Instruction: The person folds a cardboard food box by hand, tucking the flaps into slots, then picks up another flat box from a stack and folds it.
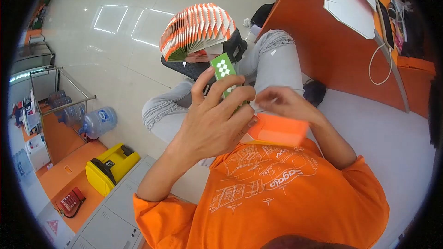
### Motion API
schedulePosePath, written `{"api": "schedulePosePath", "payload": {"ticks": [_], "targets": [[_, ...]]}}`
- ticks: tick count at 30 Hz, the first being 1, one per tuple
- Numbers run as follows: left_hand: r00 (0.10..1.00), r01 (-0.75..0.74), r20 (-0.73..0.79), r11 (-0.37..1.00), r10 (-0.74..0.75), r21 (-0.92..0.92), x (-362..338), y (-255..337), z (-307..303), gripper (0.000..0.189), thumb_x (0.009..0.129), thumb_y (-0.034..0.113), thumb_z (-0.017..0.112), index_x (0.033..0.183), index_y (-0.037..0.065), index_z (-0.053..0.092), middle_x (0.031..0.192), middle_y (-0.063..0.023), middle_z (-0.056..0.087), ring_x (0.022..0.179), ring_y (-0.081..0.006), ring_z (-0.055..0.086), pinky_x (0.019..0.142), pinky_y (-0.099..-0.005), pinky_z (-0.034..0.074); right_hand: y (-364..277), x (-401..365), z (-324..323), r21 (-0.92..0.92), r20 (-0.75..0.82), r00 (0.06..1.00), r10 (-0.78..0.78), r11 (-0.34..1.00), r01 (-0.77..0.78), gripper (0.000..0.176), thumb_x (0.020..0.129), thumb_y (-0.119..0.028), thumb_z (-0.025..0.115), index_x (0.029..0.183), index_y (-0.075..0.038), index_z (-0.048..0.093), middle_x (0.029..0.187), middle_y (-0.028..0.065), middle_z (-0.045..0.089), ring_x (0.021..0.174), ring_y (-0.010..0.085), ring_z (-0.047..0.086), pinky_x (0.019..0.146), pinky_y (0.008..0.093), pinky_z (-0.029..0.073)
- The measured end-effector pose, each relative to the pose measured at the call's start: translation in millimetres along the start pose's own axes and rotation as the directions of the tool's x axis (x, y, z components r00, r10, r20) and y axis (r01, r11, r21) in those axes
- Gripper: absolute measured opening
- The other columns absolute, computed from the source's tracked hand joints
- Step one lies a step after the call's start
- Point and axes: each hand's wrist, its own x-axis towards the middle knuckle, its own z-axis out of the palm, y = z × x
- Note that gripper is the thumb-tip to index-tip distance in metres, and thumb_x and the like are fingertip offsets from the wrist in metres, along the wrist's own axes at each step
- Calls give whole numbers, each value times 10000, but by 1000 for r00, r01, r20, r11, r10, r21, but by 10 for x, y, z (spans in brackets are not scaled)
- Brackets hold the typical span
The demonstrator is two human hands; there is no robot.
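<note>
My left hand point(214, 115) is closed around a small green carton point(223, 68) with white diamond shapes, raised over my lap. Its fingers cover the carton's lower part. To the right, my right hand point(284, 101) is smeared by motion, its fingers near the left fingertips. Just below both hands, against the front of my shirt, an orange cardboard piece point(279, 129) with folded sides shows blurred. Beyond the green carton, a fanned-out stack of orange, white and green folded cartons point(198, 30) rests on a black surface point(187, 68).
An orange desk point(318, 32) with white sheets point(350, 2) and a white cable point(380, 64) stands at the right. At the left are a large water bottle point(99, 122), a yellow bin point(110, 166), a fire extinguisher point(71, 202) and grey lockers point(113, 216).
</note>
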Motion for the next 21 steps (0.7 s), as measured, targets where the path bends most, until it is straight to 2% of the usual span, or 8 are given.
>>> {"api": "schedulePosePath", "payload": {"ticks": [3, 4, 5, 7, 14, 18, 20, 21], "targets": [[996, 42, 78, 998, -45, 40, -72, 72, 36, 205, 788, 170, 750, 864, 115, 567, 1120, -9, 616, 1210, -259, 539, 1173, -568, 216, -284, -181, -112, 212, -66, 983, -171, 960, 182, 340, 1014, -248, 657, 1215, 26, 649, 1105, 67, 703, 1004, 143, 640, 912, 327, 509], [993, 45, 105, 997, -51, 55, -81, 98, 53, 205, 796, 174, 749, 891, 106, 581, 1062, -21, 616, 1118, -255, 566, 1148, -567, 260, -389, -258, -155, 426, 166, 964, -207, 897, 119, 310, 949, -140, 696, 1210, 17, 638, 1153, 90, 693, 1100, 178, 631, 953, 367, 509], [993, 54, 106, 997, -59, 51, -102, 108, 62, 205, 796, 174, 749, 891, 106, 581, 1062, -21, 616, 1118, -255, 566, 1148, -567, 260, -470, -274, -114, 428, 173, 964, -201, 897, 110, 310, 949, -140, 696, 1210, 17, 638, 1153, 90, 693, 1100, 178, 631, 953, 367, 509], [966, 75, 250, 997, -70, -12, -158, 112, 48, 186, 813, 175, 744, 902, 101, 599, 991, -43, 609, 1035, -259, 576, 1115, -556, 315, -598, -239, 47, -181, 205, 952, -227, 947, 265, 302, 961, -204, 709, 1134, 37, 652, 1060, 124, 699, 982, 214, 666, 900, 353, 522], [802, 347, 563, 924, -201, -164, -366, 203, -333, 146, 978, 182, 601, 972, 36, 601, 945, -115, 612, 931, -329, 566, 915, -433, 432, -648, -159, 247, 89, 419, 863, -283, 958, 271, 165, 878, -93, 745, 928, 16, 631, 895, 110, 675, 836, 215, 647, 796, 341, 530], [746, 431, 622, 884, -236, -182, -382, 184, -557, 150, 986, 174, 588, 992, 25, 606, 950, -133, 624, 955, -334, 586, 895, -436, 440, -858, -196, 299, -25, 423, 894, -150, 984, 177, 121, 877, -62, 719, 912, 3, 624, 869, 89, 669, 799, 214, 644, 756, 332, 523], [654, 487, 708, 864, -266, -126, -369, 182, -622, 149, 986, 173, 584, 1009, 27, 608, 964, -147, 640, 1008, -329, 607, 895, -449, 445, -860, -199, 298, -69, 382, 843, -379, 898, 435, 132, 870, -89, 728, 913, -18, 625, 877, 73, 673, 811, 224, 648, 757, 341, 516], [583, 552, 739, 832, -338, -55, -319, 202, -618, 145, 976, 179, 609, 1017, 40, 617, 999, -172, 655, 1063, -330, 618, 926, -459, 445, -865, -194, 298, -71, 386, 841, -380, 896, 438, 132, 870, -89, 728, 913, -18, 625, 877, 73, 673, 811, 224, 648, 757, 341, 516]]}}
